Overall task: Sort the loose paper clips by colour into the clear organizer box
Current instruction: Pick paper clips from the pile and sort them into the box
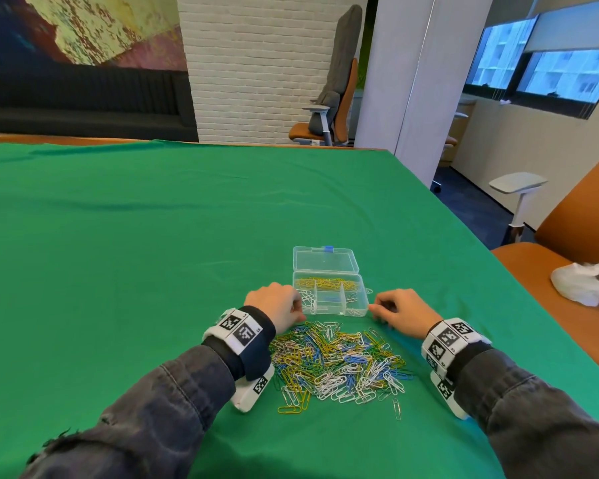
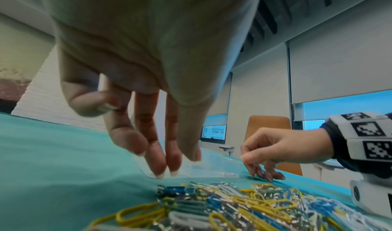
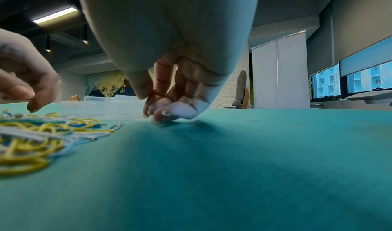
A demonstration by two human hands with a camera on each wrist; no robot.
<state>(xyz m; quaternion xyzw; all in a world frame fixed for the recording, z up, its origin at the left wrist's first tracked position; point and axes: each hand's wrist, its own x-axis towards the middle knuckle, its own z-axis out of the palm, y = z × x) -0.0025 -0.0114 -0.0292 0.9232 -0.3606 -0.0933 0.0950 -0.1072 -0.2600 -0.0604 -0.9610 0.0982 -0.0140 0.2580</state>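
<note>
sorting was midway; left hand (image 1: 279, 305) hung relaxed, empty, by the clear plastic organizer box (image 1: 360, 303); right hand (image 1: 400, 311) perhaps pinched something; next, the multicoloured paper-clip pile (image 1: 336, 364).

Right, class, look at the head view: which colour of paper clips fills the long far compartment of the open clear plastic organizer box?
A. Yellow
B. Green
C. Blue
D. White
A: the long far compartment of the open clear plastic organizer box holds a mass of yellow paper clips, while white paper clips lie in its left compartment.
</note>
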